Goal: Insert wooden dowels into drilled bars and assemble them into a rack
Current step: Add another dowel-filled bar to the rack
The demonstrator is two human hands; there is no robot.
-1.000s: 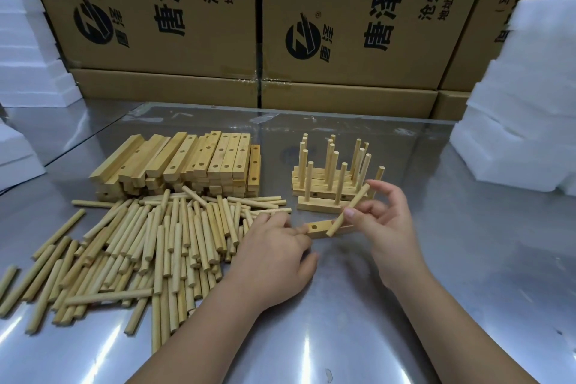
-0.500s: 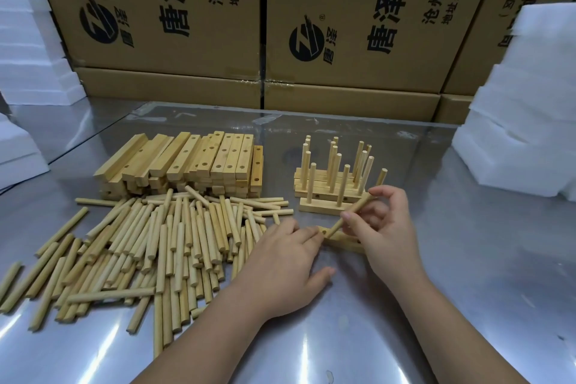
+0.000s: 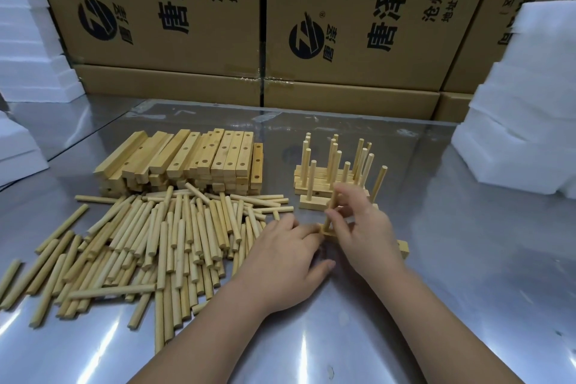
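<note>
Dowel (image 3: 331, 212) is pinched by the right grip (image 3: 367, 237) into a bar (image 3: 403, 248), seemingly steadied by the flat left grip (image 3: 280, 262); a small stack (image 3: 314, 187) is finished beyond, a large pile (image 3: 174, 237) left untouched.

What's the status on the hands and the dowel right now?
Left hand touches bar, left end. Right hand pinches dowel upright on that end. Nothing in the way.

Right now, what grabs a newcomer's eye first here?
Centre: the right hand pinches a dowel nearly upright on a drilled bar, the left hand touching the bar's end. A big heap of loose dowels sprawls left of them, with finished pegged bars just behind the hands.
</note>
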